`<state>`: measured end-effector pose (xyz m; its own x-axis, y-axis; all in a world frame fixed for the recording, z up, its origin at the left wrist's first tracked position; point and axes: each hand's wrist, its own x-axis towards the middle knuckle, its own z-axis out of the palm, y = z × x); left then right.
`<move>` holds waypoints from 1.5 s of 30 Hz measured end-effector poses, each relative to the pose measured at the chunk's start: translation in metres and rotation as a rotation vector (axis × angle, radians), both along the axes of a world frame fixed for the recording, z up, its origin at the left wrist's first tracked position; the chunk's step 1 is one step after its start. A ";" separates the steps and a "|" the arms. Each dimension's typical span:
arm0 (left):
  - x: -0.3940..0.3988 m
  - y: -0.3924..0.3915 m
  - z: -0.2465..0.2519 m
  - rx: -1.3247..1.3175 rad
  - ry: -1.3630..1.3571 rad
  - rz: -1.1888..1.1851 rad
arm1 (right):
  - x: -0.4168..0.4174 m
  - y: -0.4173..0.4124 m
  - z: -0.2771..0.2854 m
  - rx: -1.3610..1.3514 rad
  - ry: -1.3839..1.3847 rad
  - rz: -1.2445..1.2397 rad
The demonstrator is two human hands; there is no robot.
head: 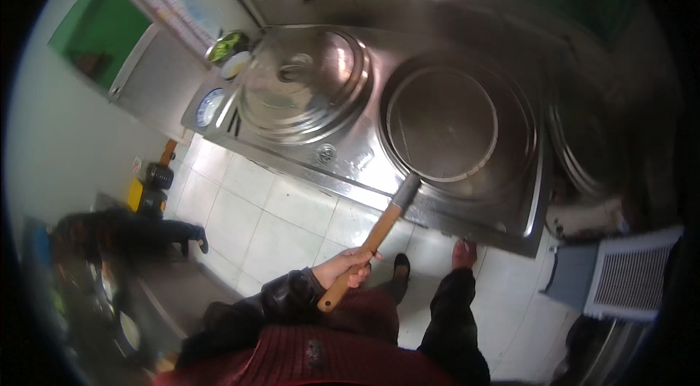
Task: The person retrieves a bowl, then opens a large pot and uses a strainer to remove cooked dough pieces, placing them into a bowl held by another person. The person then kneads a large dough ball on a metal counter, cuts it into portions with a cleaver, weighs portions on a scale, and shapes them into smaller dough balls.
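Observation:
My left hand (350, 271) grips the wooden handle (377, 230) of a wide, round metal utensil (445, 120). Its thin-rimmed round part is over a large wok (519, 129) set into the steel stove top; whether it is a strainer or a shallow pan is unclear. The metal socket (407, 189) of the handle crosses the wok's near edge. My right hand (464, 254) is close to the front edge of the stove (476, 222), blurred, and I cannot make out whether its fingers hold anything.
A domed steel lid (306, 82) covers the left burner area, with a drain (326, 153) before it. Bowls, one holding green vegetables (227, 46) and one blue-patterned (210, 107), stand left. Another person (126, 233) is at far left. A plastic crate (629, 274) is at right.

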<state>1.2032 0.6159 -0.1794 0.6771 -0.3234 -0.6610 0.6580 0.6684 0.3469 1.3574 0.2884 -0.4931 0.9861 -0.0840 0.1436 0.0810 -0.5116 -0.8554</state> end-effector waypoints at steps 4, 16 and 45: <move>0.003 -0.005 0.006 0.025 0.041 -0.008 | -0.007 -0.009 -0.043 -0.774 -0.114 0.117; 0.006 -0.009 -0.005 0.032 0.029 -0.037 | 0.004 0.029 0.002 1.620 0.460 -0.646; -0.014 -0.005 0.007 0.063 0.025 -0.021 | 0.004 0.104 0.016 1.452 0.326 -0.639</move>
<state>1.1888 0.6110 -0.1725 0.6538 -0.2943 -0.6971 0.6803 0.6320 0.3712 1.3618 0.3922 -0.4768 0.7095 -0.3417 -0.6163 -0.0890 0.8241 -0.5594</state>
